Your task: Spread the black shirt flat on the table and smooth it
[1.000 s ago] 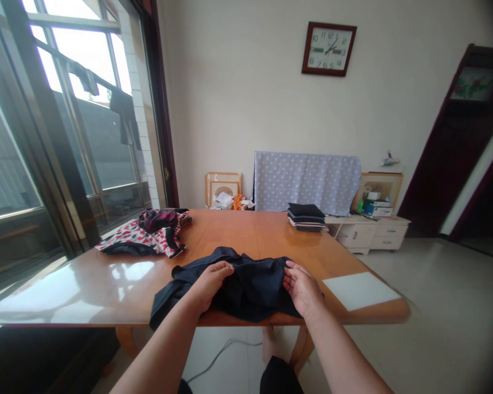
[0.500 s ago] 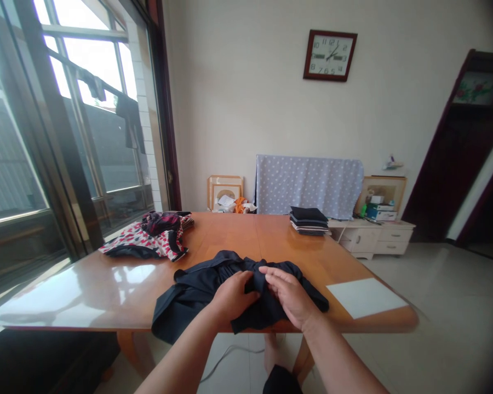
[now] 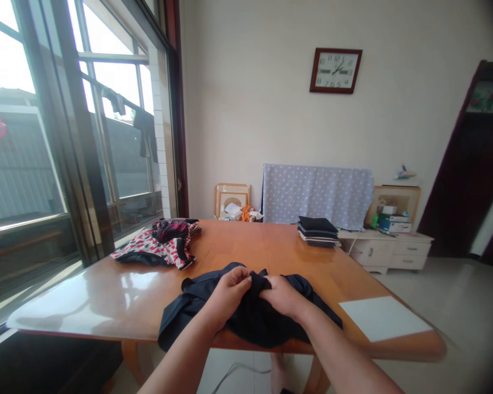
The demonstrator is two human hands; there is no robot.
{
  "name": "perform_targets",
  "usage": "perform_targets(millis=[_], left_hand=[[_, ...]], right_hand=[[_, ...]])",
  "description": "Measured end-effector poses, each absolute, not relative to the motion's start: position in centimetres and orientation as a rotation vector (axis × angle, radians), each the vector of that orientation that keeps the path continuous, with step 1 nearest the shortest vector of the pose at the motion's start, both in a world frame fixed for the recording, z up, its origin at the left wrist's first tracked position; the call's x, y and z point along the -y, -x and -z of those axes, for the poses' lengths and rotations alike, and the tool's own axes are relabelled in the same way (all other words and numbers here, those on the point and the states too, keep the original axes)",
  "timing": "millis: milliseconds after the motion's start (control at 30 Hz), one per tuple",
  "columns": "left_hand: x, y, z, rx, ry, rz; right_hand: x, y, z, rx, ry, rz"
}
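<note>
A dark navy garment [image 3: 267, 323] lies bunched at the near edge of the wooden table [image 3: 238, 246], part of it drooping over the edge. Its exact kind cannot be made out. My left hand [image 3: 232, 290] pinches a fold of the cloth between thumb and fingers. Close beside it, my right hand [image 3: 281, 295] grips the same raised fold, its fingertips partly hidden in the fabric. The gathered cloth between both hands stands a little above the rest.
A patterned red, white and black garment [image 3: 156, 246] lies in a heap at the table's left. A stack of folded dark clothes [image 3: 318, 231] sits at the far right. A white sheet [image 3: 386, 317] lies near the right edge. Large windows [image 3: 119, 137] stand to the left.
Both hands have closed on the fold; the right fingers, extended before, now grip the cloth. The garment's front hanging corner has shifted, and the view has turned slightly left and up.
</note>
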State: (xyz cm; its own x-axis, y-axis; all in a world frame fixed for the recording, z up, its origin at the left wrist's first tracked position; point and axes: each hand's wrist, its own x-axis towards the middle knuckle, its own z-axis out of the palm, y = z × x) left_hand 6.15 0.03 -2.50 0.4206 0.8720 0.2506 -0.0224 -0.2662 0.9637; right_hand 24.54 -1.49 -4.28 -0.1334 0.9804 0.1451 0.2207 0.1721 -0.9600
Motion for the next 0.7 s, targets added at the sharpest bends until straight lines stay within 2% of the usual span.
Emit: perform_targets(millis=[100, 200, 433, 567, 700], left_hand=[[-0.6, -5.5, 2.8, -0.937, -1.607, -1.248], [-0.7, -4.6, 3.5, -1.097, -1.746, -1.288], [0.8, -3.3, 5.4, -1.412, -2.174, -0.880], [0.8, -3.7, 7.0, -1.475, -2.376, -0.611], [0.3, -4.1, 7.1, -1.517, -2.489, -0.552]], right_hand=[[-0.3, -24.2, 3.3, 1.076, 1.102, -1.294], [-2.5, -25.4, 1.9, 0.762, 0.960, -1.309], [-4.4, -32.3, 0.3, 0.391, 0.727, -1.067], [-3.6, -35.5, 1.8, 0.344, 0.751, -0.983], [-2.7, -37.4, 3.8, 0.343, 0.808, -0.926]])
